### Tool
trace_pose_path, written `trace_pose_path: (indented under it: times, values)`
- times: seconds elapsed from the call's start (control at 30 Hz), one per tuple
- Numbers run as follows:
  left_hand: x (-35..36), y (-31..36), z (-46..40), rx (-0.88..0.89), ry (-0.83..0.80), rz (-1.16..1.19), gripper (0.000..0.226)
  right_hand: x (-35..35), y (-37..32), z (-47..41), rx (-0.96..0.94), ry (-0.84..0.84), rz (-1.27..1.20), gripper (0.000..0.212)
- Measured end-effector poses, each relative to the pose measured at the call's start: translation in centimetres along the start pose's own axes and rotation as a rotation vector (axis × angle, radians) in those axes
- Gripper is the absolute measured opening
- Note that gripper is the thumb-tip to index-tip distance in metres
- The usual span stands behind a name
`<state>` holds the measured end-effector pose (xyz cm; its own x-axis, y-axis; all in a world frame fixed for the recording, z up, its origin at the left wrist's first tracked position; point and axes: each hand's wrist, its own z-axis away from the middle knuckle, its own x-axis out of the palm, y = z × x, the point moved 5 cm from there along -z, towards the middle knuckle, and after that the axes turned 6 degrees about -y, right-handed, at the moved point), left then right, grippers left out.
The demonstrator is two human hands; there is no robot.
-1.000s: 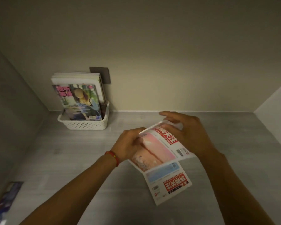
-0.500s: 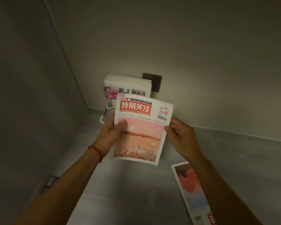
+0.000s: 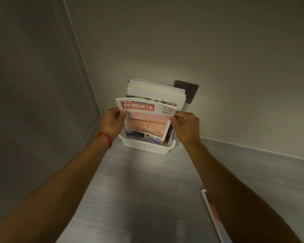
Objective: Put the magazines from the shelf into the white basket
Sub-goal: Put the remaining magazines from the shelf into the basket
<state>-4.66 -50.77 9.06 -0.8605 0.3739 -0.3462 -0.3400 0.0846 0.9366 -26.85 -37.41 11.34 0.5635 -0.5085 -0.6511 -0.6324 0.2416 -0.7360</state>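
Observation:
A magazine with a red title band and a pink cover (image 3: 146,121) is held upright just above the white perforated basket (image 3: 146,147), which stands against the back wall. My left hand (image 3: 112,122) grips its left edge and my right hand (image 3: 185,126) pinches its right edge. The magazine's lower edge hangs over the basket's opening, in front of several other magazines (image 3: 156,92) standing in the basket. Another magazine (image 3: 213,213) lies flat on the shelf at the lower right, partly hidden by my right forearm.
The grey shelf floor (image 3: 144,190) runs from the basket toward me. A side wall (image 3: 42,102) closes the left. A dark wall plate (image 3: 189,92) sits on the back wall behind the basket.
Both hands lifted the pink-cover magazine off the shelf, turned it upright and carried it forward to the basket. The view has swung left and closer to the basket.

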Motion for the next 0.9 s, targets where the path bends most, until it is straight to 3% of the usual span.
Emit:
trace_pose_path:
  times: [0.3, 0.47, 0.57, 0.67, 0.8, 0.9]
  values:
    - [2.5, -3.2, -1.4, -0.102, -0.096, 0.13, 0.034, 3.7, 3.2, -0.1, 0.191, -0.078, 0.027, 0.021]
    - [3.9, -4.1, -2.0, -0.122, -0.13, 0.097, 0.035, 3.5, 4.0, 1.2, 0.248, -0.194, -0.145, 0.024]
    - [3.9, -4.1, -0.9, -0.111, -0.043, 0.048, 0.029, 1.5, 5.8, 4.3, 0.197, -0.219, -0.059, 0.028]
    - [3.9, -3.6, 2.3, 0.049, 0.063, -0.071, 0.035, -1.7, 9.6, 9.5, 0.173, -0.177, -0.038, 0.031]
    - [8.1, -5.4, 10.2, 0.047, 0.022, -0.214, 0.051, -7.7, 18.1, 18.3, 0.422, -0.061, 0.085, 0.029]
    - [14.0, -6.6, 16.3, 0.093, -0.214, -0.328, 0.055, -11.7, 24.5, 24.6, 0.695, -0.131, 0.33, 0.036]
